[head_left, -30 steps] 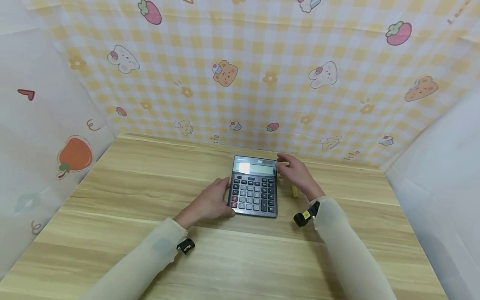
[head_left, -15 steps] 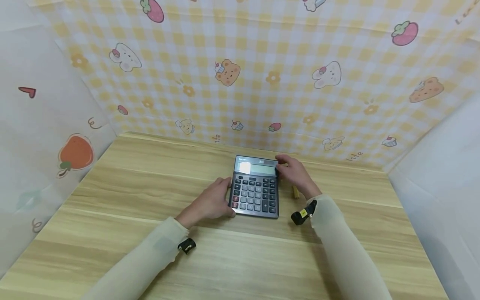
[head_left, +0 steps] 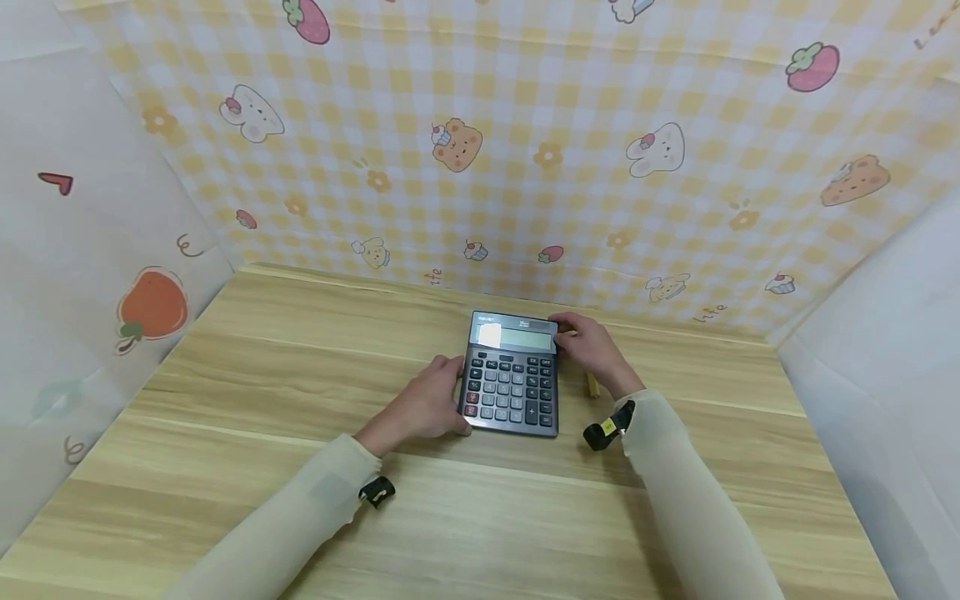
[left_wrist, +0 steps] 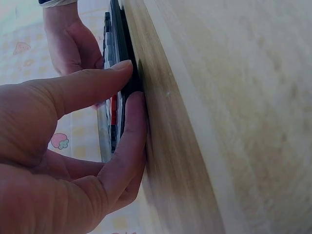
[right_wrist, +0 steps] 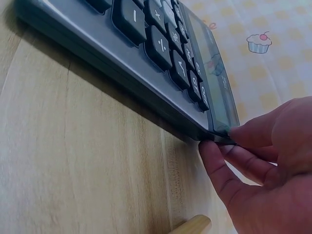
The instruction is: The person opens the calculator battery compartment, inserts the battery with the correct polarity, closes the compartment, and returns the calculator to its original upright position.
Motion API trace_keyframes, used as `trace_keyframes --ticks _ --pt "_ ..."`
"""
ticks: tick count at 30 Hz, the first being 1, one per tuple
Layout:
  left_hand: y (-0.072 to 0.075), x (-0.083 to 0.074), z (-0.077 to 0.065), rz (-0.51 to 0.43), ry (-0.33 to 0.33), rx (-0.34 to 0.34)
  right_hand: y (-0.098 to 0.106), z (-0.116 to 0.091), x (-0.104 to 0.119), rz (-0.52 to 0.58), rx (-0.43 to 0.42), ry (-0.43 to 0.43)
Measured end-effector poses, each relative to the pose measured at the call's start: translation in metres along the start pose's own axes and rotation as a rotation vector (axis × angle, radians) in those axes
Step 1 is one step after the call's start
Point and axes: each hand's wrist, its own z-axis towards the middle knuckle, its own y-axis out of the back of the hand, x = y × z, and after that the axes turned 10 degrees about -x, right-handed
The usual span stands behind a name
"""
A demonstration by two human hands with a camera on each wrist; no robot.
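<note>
A person's left hand (head_left: 423,398) grips the lower left corner of a dark gray calculator (head_left: 512,375) near the middle of the wooden surface's (head_left: 465,517) far edge, while the right hand (head_left: 594,348) pinches its upper right corner, partly hiding a yellow stick (head_left: 592,387) beside it.

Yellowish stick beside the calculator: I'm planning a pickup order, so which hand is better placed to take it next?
Probably the right hand: the yellowish stick lies close by it, while the left hand is across the calculator. The right must first release the calculator's upper corner.
</note>
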Motion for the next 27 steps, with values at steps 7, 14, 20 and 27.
trace_keyframes --ticks 7,14,20,27 --pt "-0.0005 0.0001 0.0010 0.002 0.014 0.002 -0.0008 0.0005 -0.0024 0.029 -0.005 -0.012" --pt "-0.0002 -0.0008 0.0009 -0.004 0.031 0.010 0.0005 -0.0005 -0.0028 0.043 -0.009 -0.012" --pt "0.0008 -0.0021 -0.0005 -0.008 0.030 0.010 0.0032 -0.0037 -0.0004 0.048 -0.020 -0.003" --pt "0.0014 -0.0010 -0.0027 -0.024 0.031 0.013 0.0048 -0.0060 0.0014 0.026 -0.035 0.013"
